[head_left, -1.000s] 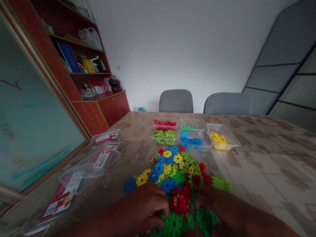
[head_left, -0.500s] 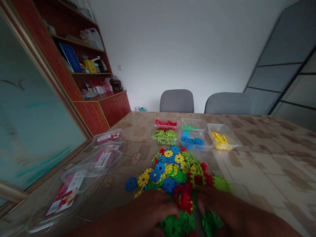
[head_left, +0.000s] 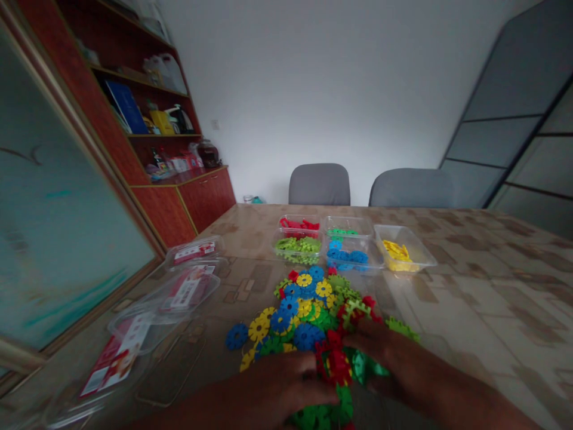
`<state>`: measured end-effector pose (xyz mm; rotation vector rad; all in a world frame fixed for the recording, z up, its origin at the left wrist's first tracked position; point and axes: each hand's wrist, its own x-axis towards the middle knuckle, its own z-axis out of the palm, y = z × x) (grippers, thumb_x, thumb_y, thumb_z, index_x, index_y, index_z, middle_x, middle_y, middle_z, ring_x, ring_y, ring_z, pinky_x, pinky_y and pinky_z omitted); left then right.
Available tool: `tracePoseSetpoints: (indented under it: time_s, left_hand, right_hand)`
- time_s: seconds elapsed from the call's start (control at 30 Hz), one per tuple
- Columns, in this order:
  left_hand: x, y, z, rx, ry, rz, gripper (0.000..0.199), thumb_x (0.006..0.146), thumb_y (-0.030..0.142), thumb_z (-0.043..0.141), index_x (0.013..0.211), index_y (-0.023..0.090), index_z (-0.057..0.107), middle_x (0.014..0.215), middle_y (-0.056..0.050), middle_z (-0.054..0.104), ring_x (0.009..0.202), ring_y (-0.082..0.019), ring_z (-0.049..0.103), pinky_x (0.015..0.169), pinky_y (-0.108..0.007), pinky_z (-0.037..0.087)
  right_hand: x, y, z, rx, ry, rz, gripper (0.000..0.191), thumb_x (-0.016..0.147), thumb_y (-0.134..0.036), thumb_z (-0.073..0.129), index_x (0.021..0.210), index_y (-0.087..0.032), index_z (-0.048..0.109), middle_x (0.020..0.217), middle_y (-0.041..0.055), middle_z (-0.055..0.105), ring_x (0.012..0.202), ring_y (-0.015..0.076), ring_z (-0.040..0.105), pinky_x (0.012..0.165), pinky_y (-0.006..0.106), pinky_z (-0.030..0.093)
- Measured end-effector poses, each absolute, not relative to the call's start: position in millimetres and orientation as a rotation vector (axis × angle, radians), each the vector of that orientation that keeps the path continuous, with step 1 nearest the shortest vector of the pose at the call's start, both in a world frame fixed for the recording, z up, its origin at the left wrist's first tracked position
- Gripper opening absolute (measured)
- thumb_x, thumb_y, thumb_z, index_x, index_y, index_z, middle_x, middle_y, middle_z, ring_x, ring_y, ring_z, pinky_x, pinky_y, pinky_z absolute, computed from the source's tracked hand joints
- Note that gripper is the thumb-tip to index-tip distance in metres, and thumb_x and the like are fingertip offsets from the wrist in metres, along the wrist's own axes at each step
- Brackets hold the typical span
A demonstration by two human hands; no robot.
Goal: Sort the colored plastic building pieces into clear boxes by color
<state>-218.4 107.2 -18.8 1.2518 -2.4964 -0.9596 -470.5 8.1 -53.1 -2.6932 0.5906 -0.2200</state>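
Note:
A mixed pile of flat plastic pieces, with blue discs [head_left: 308,336], yellow discs [head_left: 259,328], red pieces [head_left: 339,365] and lime green pieces [head_left: 403,328], lies on the table before me. My left hand [head_left: 290,382] rests over the near left part of the pile, fingers apart, above dark green discs [head_left: 319,415]. On the right side, my right hand [head_left: 385,352] reaches into the pile beside red and lime pieces, fingers bent; whether it grips a piece is hidden. Green pieces [head_left: 364,365] show under its palm.
Clear tubs beyond the pile hold red [head_left: 299,224], lime [head_left: 298,246], green [head_left: 342,232], blue [head_left: 348,257] and yellow [head_left: 397,251] pieces. Transparent lids with labels [head_left: 117,357] lie at left. Two grey chairs [head_left: 319,184] stand behind the table [head_left: 465,269].
My right hand has moved forward and slightly left, over the red and lime pieces. My left hand has shifted slightly right, its fingers now stretched further over the green discs.

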Motion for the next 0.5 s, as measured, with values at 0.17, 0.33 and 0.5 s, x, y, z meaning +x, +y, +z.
tracePoseSetpoints:
  time_s: [0.17,0.33,0.5]
  left_hand:
    - [-215.9,107.9,-20.2,1.309,-2.512,-0.996,0.045,0.080,0.013,0.071,0.120,0.031,0.059,0.120,-0.003,0.058,0.108,-0.025,0.056,0.088,-0.031,0.044]
    - [-211.6,111.0,-24.3,1.332,-2.480,-1.011,0.043,0.078,0.010,0.071,0.114,0.029,0.058,0.121,-0.002,0.056,0.108,-0.024,0.054,0.086,-0.029,0.042]
    - [-206.5,106.4,-26.2,1.437,-2.434,-1.044,0.033,0.076,0.015,0.077,0.101,0.024,0.058,0.112,0.000,0.056,0.100,-0.019,0.054,0.078,-0.023,0.039]
  right_hand:
    - [-459.4,8.1,-59.4,-2.689,0.689,-0.272,0.065,0.058,0.002,0.066,0.121,-0.016,0.061,0.127,0.0164,0.058,0.111,0.0338,0.060,0.091,0.044,0.054]
    - [-460.5,5.1,-67.6,-2.623,0.730,-0.269,0.060,0.055,0.001,0.068,0.111,-0.018,0.058,0.120,0.0116,0.059,0.106,0.0304,0.059,0.089,0.038,0.051]
    - [-465.8,8.4,-66.7,-2.472,0.769,-0.282,0.055,0.057,0.003,0.070,0.103,-0.020,0.052,0.106,0.0036,0.059,0.096,0.0229,0.056,0.084,0.030,0.046]
